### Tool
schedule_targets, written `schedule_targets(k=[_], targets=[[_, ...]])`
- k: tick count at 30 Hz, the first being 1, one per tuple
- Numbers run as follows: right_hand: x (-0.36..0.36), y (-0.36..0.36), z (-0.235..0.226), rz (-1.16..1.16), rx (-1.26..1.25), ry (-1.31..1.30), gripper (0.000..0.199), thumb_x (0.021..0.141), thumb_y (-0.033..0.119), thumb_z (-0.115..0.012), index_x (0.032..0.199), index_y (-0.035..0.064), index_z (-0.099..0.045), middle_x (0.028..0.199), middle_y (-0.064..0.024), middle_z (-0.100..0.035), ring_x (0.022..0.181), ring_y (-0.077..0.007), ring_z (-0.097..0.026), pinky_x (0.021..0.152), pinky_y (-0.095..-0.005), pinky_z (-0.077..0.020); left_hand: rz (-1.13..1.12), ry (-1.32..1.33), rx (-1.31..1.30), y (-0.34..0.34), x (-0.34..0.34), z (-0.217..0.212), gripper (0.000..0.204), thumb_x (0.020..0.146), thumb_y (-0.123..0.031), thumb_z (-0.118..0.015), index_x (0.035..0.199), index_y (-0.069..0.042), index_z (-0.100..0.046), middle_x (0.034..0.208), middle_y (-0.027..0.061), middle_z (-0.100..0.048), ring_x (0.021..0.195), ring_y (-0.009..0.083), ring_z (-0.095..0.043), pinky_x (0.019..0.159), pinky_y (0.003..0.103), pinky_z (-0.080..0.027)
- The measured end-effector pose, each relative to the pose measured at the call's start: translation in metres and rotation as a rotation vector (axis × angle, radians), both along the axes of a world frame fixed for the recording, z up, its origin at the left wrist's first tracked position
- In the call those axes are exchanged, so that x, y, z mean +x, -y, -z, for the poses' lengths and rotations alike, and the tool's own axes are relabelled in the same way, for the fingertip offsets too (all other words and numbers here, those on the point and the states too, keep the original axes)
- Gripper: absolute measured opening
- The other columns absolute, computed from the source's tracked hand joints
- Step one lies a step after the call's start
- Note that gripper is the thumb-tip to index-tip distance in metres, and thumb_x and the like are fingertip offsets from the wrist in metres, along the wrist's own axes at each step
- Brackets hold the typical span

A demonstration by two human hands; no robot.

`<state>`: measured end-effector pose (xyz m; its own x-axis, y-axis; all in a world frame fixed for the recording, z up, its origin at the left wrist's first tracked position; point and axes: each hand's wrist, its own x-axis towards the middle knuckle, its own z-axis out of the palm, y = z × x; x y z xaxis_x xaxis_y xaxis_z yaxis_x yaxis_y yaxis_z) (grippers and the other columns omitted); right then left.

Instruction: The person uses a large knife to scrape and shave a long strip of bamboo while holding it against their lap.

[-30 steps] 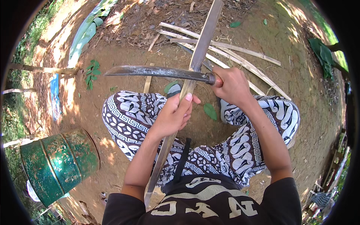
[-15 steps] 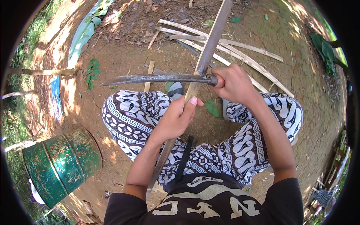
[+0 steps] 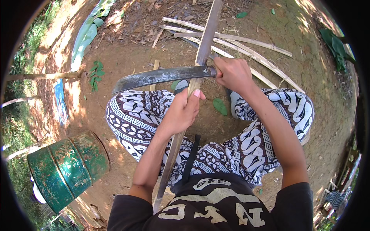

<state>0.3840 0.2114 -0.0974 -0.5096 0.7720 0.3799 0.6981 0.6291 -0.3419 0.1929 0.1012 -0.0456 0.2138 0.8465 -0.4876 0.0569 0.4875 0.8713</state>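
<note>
A long split bamboo strip [image 3: 210,34] runs slanting from the far edge down between my knees toward my body. My left hand [image 3: 179,112] is closed around it, thumb on top, just below the blade. In my right hand [image 3: 236,75] is the handle of a machete [image 3: 154,77], whose long, dark, worn blade points left and lies across the strip. The blade's broad face shows. Where it crosses, the strip's outer skin above is brown and its surface below is pale.
Several pale bamboo strips [image 3: 266,66] lie crossed on the dirt ahead. A rusty green drum [image 3: 69,169] lies at the left. A small leafy sprig [image 3: 96,73] and a green leaf [image 3: 220,106] rest on the ground. My patterned trousers [image 3: 135,111] flank the work.
The machete has rolled so its broad face shows more, and its tip now dips nearer. The far end of the bamboo strip and both hands have shifted slightly left.
</note>
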Motion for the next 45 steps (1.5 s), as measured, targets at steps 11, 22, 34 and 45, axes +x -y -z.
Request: schedule_targets(k=[11, 22, 34, 45], targets=[[0.059, -0.049, -0.006, 0.591, -0.129, -0.283, 0.025, 0.085, 0.021, -0.062, 0.073, -0.0006, -0.061, 0.063, -0.0200, -0.061, 0.054, -0.0401, -0.059, 0.057, -0.0469, -0.0503, -0.068, 0.233, -0.050, 0.007, -0.013, -0.023, 0.038, 0.110, -0.035, -0.036, 0.109, -0.001, -0.054, 0.063, -0.0062, -0.031, 0.042, 0.0010, -0.026, 0.034, 0.019, -0.025], [0.008, 0.021, -0.035, 0.033, -0.124, -0.020, 0.014, 0.073, 0.014, -0.066, 0.077, 0.0065, -0.054, 0.064, -0.0130, -0.062, 0.058, -0.0350, -0.063, 0.053, -0.0462, -0.0501, -0.007, 0.043, 0.056, 0.005, -0.004, -0.005, 0.039, 0.109, -0.034, -0.039, 0.116, 0.001, -0.055, 0.066, -0.0050, -0.038, 0.045, 0.0015, -0.032, 0.038, 0.019, -0.029], [0.004, 0.013, -0.011, 0.016, -0.077, -0.028, 0.015, 0.072, 0.013, -0.067, 0.079, 0.0063, -0.055, 0.066, -0.0119, -0.062, 0.059, -0.0352, -0.063, 0.054, -0.0461, -0.0509, 0.017, -0.099, 0.112, 0.012, -0.005, 0.010, 0.034, 0.109, -0.033, -0.040, 0.116, -0.003, -0.054, 0.072, -0.0028, -0.047, 0.047, 0.0021, -0.038, 0.039, 0.020, -0.031], [0.040, -0.038, 0.006, 0.318, -0.038, 0.064, 0.009, 0.077, 0.014, -0.064, 0.081, 0.0072, -0.060, 0.067, -0.0151, -0.065, 0.061, -0.0361, -0.065, 0.055, -0.0472, -0.0516, -0.046, 0.001, -0.008, 0.012, -0.001, 0.003, 0.035, 0.109, -0.033, -0.037, 0.114, -0.003, -0.054, 0.073, -0.0024, -0.046, 0.046, 0.0020, -0.035, 0.037, 0.020, -0.030]])
